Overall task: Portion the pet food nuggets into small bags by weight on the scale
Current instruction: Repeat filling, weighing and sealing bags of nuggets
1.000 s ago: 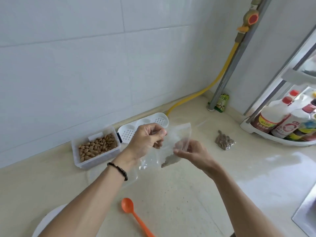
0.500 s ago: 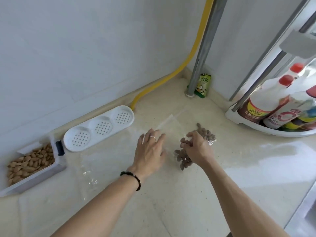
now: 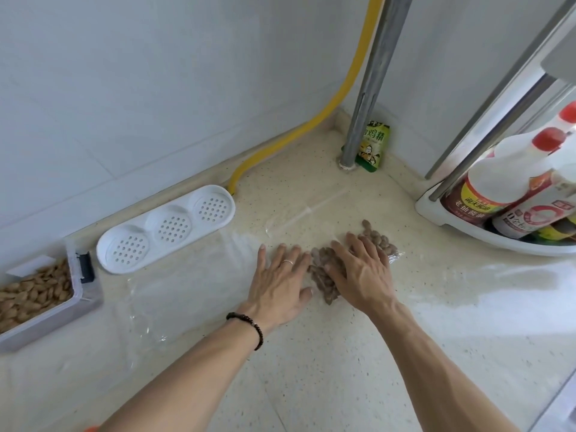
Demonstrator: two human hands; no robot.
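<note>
**Both palms flat on a filled bag**

At the centre of the frame a clear bag (image 3: 311, 222) lies on the speckled counter (image 3: 327, 353), with brown nuggets (image 3: 324, 275) gathered at its lower right end. The left hand (image 3: 280, 282) lies flat, fingers straight and spread, pressing the plastic just beside the nuggets. The right hand (image 3: 361, 272) rests on top of them, fingers straight, gripping nothing. At the left edge an open clear tub (image 3: 84, 294) holds paler nuggets (image 3: 34, 291). A white perforated tray (image 3: 165, 229) sits behind.
</note>
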